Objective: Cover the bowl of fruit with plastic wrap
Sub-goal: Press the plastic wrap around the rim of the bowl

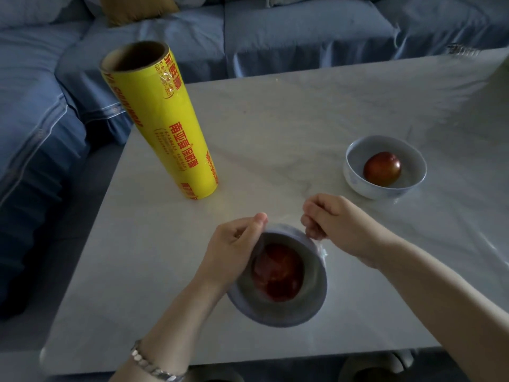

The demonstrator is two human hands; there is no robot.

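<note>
Round grey bowl (248, 301), mouth up, holds a red fruit (278, 271) near the pale marbled table's (275, 119) front edge. Clear plastic wrap (322, 252) crinkles at its right rim. The left hand (231, 249) and right hand (344, 227) pinch it at the far rim. A glossy yellow wrap roll (162, 125) stands upright near the left edge.

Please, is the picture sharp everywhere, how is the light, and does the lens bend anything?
Head view: dim bluish light, no hard shadows; the near bowl and the left hand and right hand pinching the plastic wrap are slightly blurred; the yellow roll leans outward, likely wide-angle distortion; a small highlight sits on the fruit in the far bowl.
</note>
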